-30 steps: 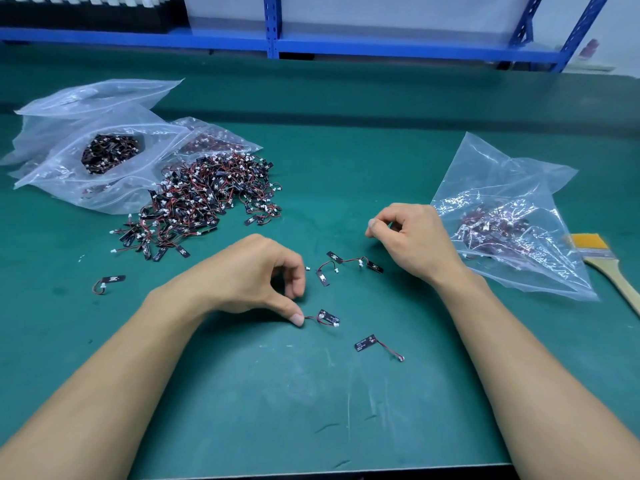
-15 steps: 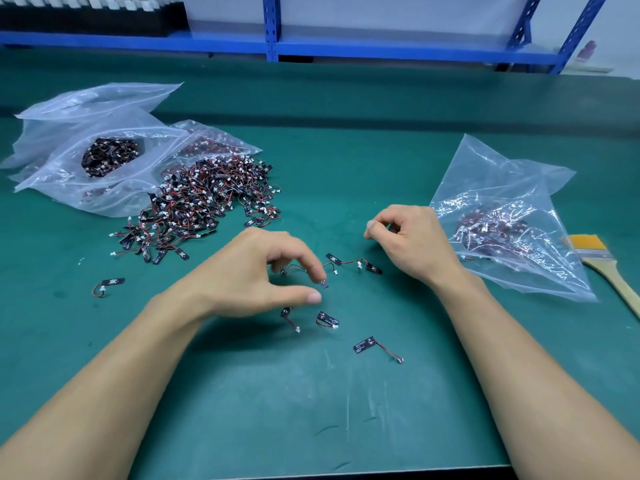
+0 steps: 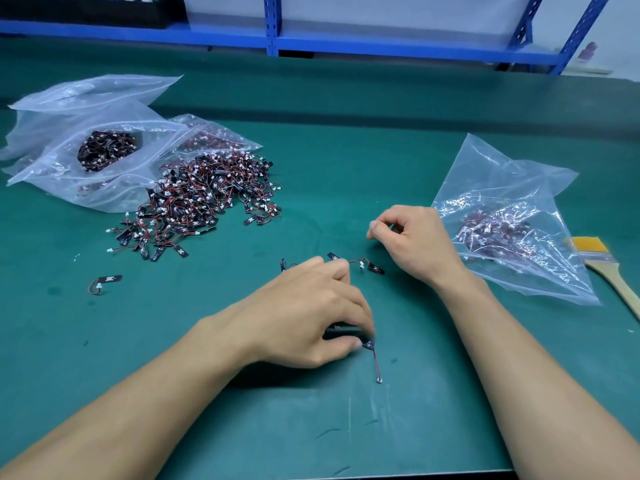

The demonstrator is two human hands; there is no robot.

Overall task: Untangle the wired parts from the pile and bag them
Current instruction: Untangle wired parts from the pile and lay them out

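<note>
A single wired part (image 3: 369,344), a small black board with a thin red lead ending in a white plug, lies on the worktop (image 3: 346,161) near its front middle, the lead trailing toward the near edge across bare green mat scored with pale scratches. The left hand (image 3: 304,317) reaches in palm down and pinches the board between thumb and forefinger, its other fingers curled low over the mat. Just beyond its knuckles lie a few loose parts (image 3: 372,266), joined by a red wire. The right hand (image 3: 412,240) rests on its outer edge beside them, fingers curled and thumb tip against forefinger; whether it holds anything I cannot tell. Next to that wrist a crumpled clear bag (image 3: 512,216) holds more parts, with a yellow-bristled, wooden-handled brush (image 3: 604,263) near it on the right. Far left, the tangled pile (image 3: 204,199) spills against other clear bags (image 3: 104,150), open mat separating it from both hands. A blue shelf frame (image 3: 346,46) runs along the back.
</note>
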